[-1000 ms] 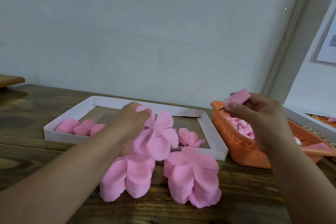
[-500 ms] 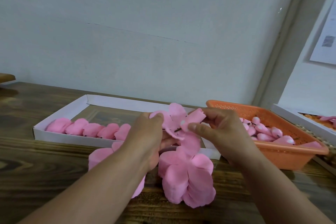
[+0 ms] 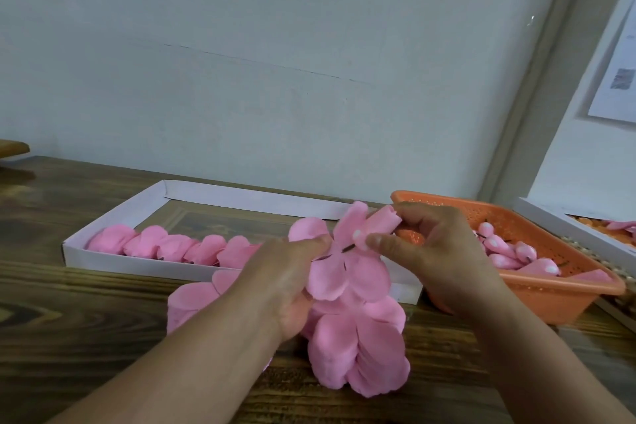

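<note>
My left hand [image 3: 292, 280] holds a pink fabric flower piece [image 3: 347, 274] by its middle, above the table. My right hand [image 3: 430, 251] pinches a small pink bud [image 3: 380, 222] with a thin dark stem, whose tip points into the flower's centre. Below them two stacks of pink petal pieces lie on the wooden table: one [image 3: 358, 351] in front, another [image 3: 191, 301] partly hidden under my left forearm.
A shallow white cardboard tray [image 3: 103, 227] behind holds a row of finished pink flowers [image 3: 172, 248]. An orange plastic basket [image 3: 550, 299] at the right holds several pink buds [image 3: 506, 253]. A second white tray [image 3: 557, 220] lies at the far right edge. A wall stands close behind.
My right hand came over from the basket with a bud and now meets my left hand at the flower piece. The view has shifted slightly left and down.
</note>
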The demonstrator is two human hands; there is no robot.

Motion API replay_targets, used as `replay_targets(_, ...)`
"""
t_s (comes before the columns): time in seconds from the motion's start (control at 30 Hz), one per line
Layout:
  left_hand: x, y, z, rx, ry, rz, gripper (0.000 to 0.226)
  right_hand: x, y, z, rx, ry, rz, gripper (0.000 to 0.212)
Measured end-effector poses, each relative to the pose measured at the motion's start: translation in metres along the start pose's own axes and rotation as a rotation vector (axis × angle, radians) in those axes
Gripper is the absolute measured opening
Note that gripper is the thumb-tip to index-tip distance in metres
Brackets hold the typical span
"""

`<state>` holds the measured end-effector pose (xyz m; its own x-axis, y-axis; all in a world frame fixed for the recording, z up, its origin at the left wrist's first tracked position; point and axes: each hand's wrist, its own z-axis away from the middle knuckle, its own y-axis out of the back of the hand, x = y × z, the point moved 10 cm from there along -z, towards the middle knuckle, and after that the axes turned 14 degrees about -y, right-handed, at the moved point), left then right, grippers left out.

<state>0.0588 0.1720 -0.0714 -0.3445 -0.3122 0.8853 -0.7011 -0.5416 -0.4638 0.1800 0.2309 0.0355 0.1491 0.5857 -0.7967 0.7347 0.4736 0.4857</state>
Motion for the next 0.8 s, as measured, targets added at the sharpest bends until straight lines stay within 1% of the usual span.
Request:
replay_targets(0.07, 0.003, 0.002, 0.001, 0.02, -0.031, -0.015, 0.003, -0.005, -0.003, 0.002, 0.0, 0.039, 0.076, 0.009)
replay_targets(0.13, 0.005, 0.0, 0.003, 0.021, -0.045, 0.006, 0.002, -0.007, -0.006, 0.004, -0.002, 0.05, 0.131, 0.013)
replay_targets(0.23, 0.011, -0.003, 0.006, -0.007, -0.08, 0.013, 0.009, -0.009, -0.009, 0.006, 0.023, 0.06, 0.216, 0.021)
replay_targets(0.3, 0.011, -0.001, 0.006, -0.014, -0.092, -0.039, 0.022, -0.013, -0.011, 0.008, 0.064, 0.105, 0.289, 0.015)
replay_targets(0.37, 0.01, -0.005, 0.006, -0.054, -0.072, -0.078, 0.025, -0.016, -0.012, 0.009, 0.095, 0.128, 0.351, 0.014)
replay_targets(0.47, 0.009, -0.012, 0.01, -0.129, -0.046, -0.081, 0.028, -0.021, -0.016, 0.01, 0.067, 0.162, 0.422, 0.012)
replay_targets(0.53, 0.01, -0.011, 0.01, -0.112, -0.063, -0.08, 0.021, -0.024, -0.019, 0.013, 0.052, 0.195, 0.447, 0.013)
replay_targets(0.63, 0.01, -0.002, 0.009, -0.028, -0.086, -0.08, 0.011, -0.029, -0.024, 0.018, 0.039, 0.234, 0.468, 0.013)
replay_targets(0.73, 0.006, 0.007, 0.007, 0.055, -0.069, -0.085, 0.009, -0.03, -0.033, 0.02, 0.007, 0.256, 0.551, 0.011)
replay_targets(0.8, 0.006, 0.007, 0.008, 0.046, -0.081, -0.134, 0.008, -0.026, -0.038, 0.02, 0.003, 0.25, 0.629, 0.013)
